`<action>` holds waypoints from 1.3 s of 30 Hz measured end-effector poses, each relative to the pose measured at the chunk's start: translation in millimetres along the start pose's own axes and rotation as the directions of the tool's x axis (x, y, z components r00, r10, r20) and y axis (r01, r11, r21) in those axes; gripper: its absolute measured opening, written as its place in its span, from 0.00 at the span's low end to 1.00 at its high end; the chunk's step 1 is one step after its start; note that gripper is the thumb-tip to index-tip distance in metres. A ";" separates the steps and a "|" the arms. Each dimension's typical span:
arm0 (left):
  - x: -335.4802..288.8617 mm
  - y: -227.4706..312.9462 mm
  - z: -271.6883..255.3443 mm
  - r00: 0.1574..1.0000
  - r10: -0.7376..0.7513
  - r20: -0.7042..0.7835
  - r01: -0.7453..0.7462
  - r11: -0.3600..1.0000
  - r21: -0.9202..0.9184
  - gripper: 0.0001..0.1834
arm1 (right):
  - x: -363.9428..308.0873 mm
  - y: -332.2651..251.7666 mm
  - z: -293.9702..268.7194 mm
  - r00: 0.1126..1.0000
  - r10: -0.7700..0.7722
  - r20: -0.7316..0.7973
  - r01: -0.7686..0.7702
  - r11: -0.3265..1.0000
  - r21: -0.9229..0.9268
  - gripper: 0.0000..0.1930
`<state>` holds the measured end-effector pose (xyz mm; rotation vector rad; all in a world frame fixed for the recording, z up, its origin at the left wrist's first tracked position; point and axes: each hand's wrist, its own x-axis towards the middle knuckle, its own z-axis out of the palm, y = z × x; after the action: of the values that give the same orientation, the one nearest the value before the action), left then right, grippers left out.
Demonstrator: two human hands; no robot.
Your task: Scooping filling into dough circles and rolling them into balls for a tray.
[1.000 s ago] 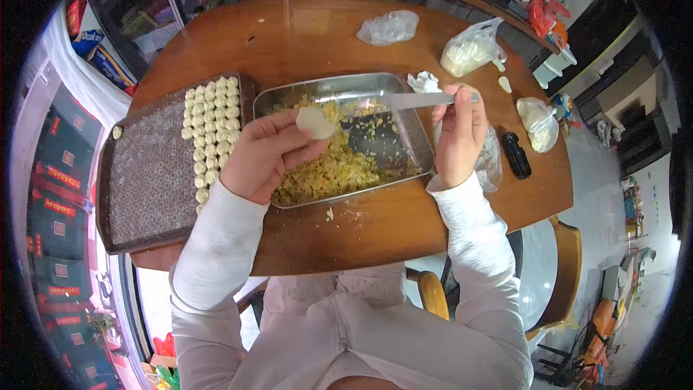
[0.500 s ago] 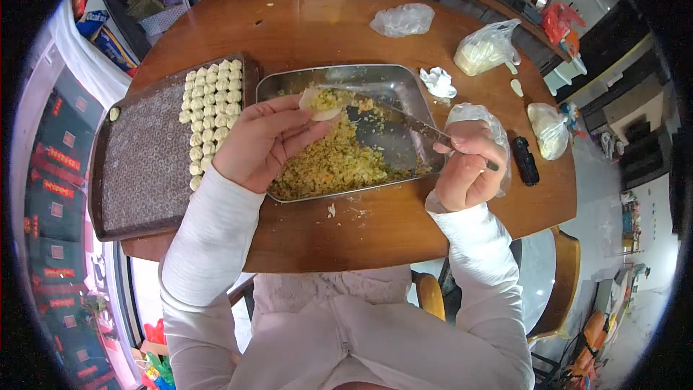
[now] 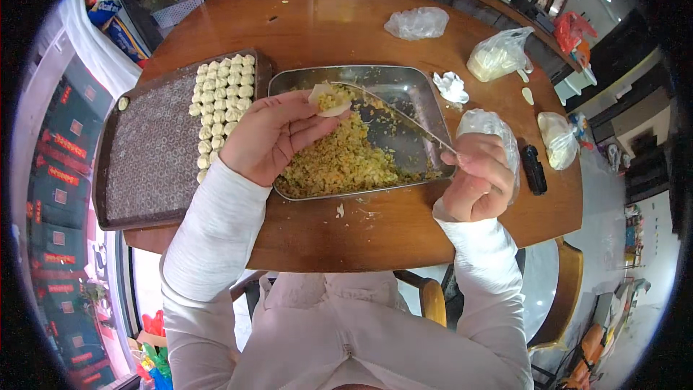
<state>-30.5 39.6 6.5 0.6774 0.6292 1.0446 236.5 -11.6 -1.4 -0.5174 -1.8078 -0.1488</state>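
My left hand [image 3: 278, 133] holds a pale dumpling wrapper [image 3: 339, 110] in its fingertips, over the left part of a rectangular metal tray [image 3: 419, 97]. Yellow-green chopped filling [image 3: 333, 100] lies on the wrapper. In my right hand [image 3: 480, 177], at the tray's right side, is the handle of a thin metal spatula [image 3: 404, 115]. Its blade slants across the tray, seen nearly edge-on, and its far end reaches the wrapper's upper edge. Loose filling [image 3: 346, 159] is heaped in the tray's left and near part.
Left of the metal tray is a dark patterned tray [image 3: 159, 152] with rows of small pleated dumplings [image 3: 224, 94]. Around the right side are a crumpled tissue [image 3: 450, 87], plastic bags of pale contents [image 3: 499, 56], an empty-looking bag [image 3: 417, 23] and a black cylindrical object [image 3: 533, 170].
The spatula has turned from showing its flat to nearly edge-on, its end now at the wrapper's upper edge. My right hand has rolled slightly. The whole view has shifted a little.
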 end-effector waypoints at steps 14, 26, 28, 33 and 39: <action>1.8 -10.4 -8.3 1.000 0.013 -0.008 -0.012 0.996 0.093 0.18 | 3.7 -1.8 1.8 0.999 0.036 0.011 -0.035 0.999 -0.033 0.12; 2.1 -9.9 -6.7 0.999 0.038 -0.007 -0.038 0.995 0.092 0.13 | 6.6 18.9 -1.1 0.813 0.354 -0.462 -0.368 0.928 0.064 0.11; 2.3 -10.5 -7.9 0.998 0.058 0.007 -0.059 0.984 0.170 0.18 | 14.2 28.9 -9.1 0.780 0.461 -0.424 -0.479 0.875 0.071 0.12; 0.8 -7.6 -3.9 0.997 0.066 0.045 -0.070 0.994 0.085 0.14 | 0.7 53.3 -10.2 0.701 0.644 -0.305 -0.604 0.764 0.226 0.12; -1.9 -3.7 -1.0 0.998 0.059 0.011 -0.060 0.994 0.097 0.14 | -3.5 66.0 -11.1 0.551 0.781 -0.294 -0.684 0.624 0.377 0.19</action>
<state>-29.8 36.7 3.4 0.7887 0.6590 1.0707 274.7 42.4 -12.0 -0.9685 -1.0148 0.4977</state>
